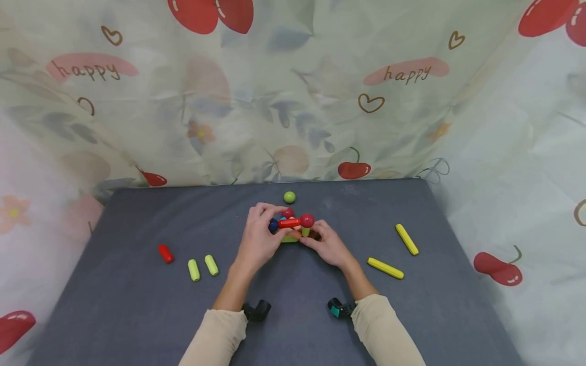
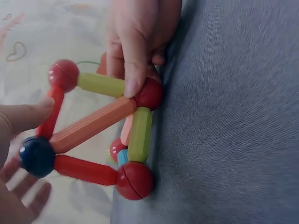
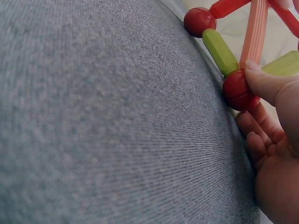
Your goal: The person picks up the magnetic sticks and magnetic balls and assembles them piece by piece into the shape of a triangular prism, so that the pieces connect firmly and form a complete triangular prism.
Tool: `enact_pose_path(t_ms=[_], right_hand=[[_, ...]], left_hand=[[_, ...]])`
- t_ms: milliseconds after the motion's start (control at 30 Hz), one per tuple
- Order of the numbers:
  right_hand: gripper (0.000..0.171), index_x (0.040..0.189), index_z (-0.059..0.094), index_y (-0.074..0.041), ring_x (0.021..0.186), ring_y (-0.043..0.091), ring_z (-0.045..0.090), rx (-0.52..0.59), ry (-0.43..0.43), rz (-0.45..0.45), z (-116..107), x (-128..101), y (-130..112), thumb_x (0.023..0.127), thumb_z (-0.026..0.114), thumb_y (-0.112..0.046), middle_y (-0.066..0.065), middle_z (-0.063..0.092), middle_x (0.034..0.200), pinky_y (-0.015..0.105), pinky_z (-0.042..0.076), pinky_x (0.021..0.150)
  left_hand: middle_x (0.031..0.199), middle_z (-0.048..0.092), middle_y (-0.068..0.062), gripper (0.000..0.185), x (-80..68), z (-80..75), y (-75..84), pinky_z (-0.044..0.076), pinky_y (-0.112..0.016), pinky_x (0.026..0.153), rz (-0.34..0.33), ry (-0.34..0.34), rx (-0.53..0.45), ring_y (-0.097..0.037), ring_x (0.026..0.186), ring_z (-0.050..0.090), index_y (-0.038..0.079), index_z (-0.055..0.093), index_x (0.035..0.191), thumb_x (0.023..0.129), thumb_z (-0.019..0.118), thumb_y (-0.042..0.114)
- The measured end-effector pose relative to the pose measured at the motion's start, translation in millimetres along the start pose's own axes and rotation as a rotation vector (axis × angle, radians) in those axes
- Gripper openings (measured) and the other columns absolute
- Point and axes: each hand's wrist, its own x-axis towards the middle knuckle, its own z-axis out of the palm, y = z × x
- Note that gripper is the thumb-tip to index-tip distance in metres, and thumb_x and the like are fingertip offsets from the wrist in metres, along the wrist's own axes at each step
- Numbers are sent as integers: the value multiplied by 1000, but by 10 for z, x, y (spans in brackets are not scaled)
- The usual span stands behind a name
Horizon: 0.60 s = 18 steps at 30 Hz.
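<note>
A frame of magnetic building sticks and balls stands on the table between both hands. My left hand (image 1: 260,236) grips its left side, thumb on a red stick (image 2: 50,114) above the dark blue ball (image 2: 37,156), other fingers behind. My right hand (image 1: 330,246) pinches a red ball (image 3: 239,90) at the lower corner between thumb and fingers, close over the table. From that ball run an orange stick (image 2: 96,123) to the blue ball and two yellow-green sticks, one (image 2: 140,135) leading to another red ball (image 2: 134,180). The frame's far side is partly hidden by the hands.
A green ball (image 1: 289,197) lies beyond the frame. On the left of the grey table (image 1: 302,325) are a red stick (image 1: 166,253) and two short yellow-green sticks (image 1: 194,270). Two long yellow sticks (image 1: 385,268) lie on the right. Patterned cloth (image 1: 293,127) hangs behind.
</note>
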Motion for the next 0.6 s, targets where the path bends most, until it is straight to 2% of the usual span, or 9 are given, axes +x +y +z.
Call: enact_pose_path(t_ms=[67,133,200,267,333,400,500,600], right_hand=[[30,123,71,-17,99,19,57,-5,14,2,12,-10,-12,96,73,-30,6,59,111,34,47,88],[30,122,71,-16,99,18,57,-19,50,-1,28,-34,-29,95,74,-28,5,59,111,34,47,87],[28,119,72,-14,96,18,56,-48,100,-5,51,-73,-55,94,75,-26,5,60,109,33,47,85],[27,115,73,-13,93,17,56,-91,139,-20,79,-119,-83,92,77,-25,5,60,106,32,47,83],[27,113,72,-13,89,16,56,-139,139,-43,102,-169,-125,91,78,-27,4,60,103,31,48,80],[27,112,72,-14,86,12,57,-170,85,-83,111,-215,-153,91,78,-30,3,61,101,27,49,77],[25,115,72,-18,84,8,61,-137,-34,-124,70,-275,-201,92,77,-27,0,67,101,23,53,75],[25,119,72,-19,82,7,63,-114,-42,-146,-4,-294,-233,94,75,-17,-1,70,104,23,55,75]], left_hand=[[127,54,-7,56,-86,-9,-21,50,-42,91,-107,33,-11,-25,115,49,18,63,134,84,86,27],[132,52,-10,67,-194,7,-40,50,-45,95,-246,29,-19,-28,116,51,13,56,141,84,86,31],[139,53,-15,74,-297,53,-67,52,-47,99,-347,-23,-40,-30,117,57,7,49,145,86,84,32],[145,52,-19,80,-380,111,-103,53,-49,100,-394,-98,-67,-33,121,60,2,43,150,87,82,32],[152,49,-21,87,-425,159,-140,54,-51,102,-401,-153,-118,-36,127,60,2,36,155,88,82,32],[158,42,-21,98,-442,194,-178,48,-55,110,-376,-175,-166,-39,139,52,3,27,160,86,83,33],[162,37,-18,113,-422,219,-233,36,-61,118,-314,-188,-219,-40,150,37,11,15,164,80,88,33],[165,32,-16,125,-403,233,-276,27,-68,120,-278,-219,-209,-41,154,23,17,8,165,75,93,33]])
